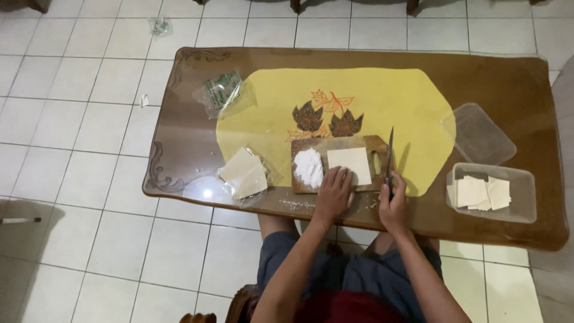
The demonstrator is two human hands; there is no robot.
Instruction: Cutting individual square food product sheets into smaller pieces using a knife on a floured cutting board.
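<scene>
Head view. The person is sitting at the near edge of a brown desk, both forearms reaching forward and up from the lap.

Left hand: the palm is facing down and the fingers are lying spread and flat, pressing on the near edge of the board. The fingertips are touching the lower edge of the dough sheet. This hand is gripping nothing.

Right hand: the fingers are wrapping closed around the handle of the knife. The wrist is lying over the near desk edge. The blade is pointing away from the person, running along the right end of the board, just beside the dough sheet and apart from it.

Board contents: the square dough sheet is lying flat on the right half; a flour pile is lying on the left half.

Surroundings: the board is resting on a yellow mat with a leaf print. A bag of sheets is lying left of the board. A tub holding cut pieces is standing to the right, with a lid just behind it. A plastic packet is lying at the far left of the mat.
</scene>
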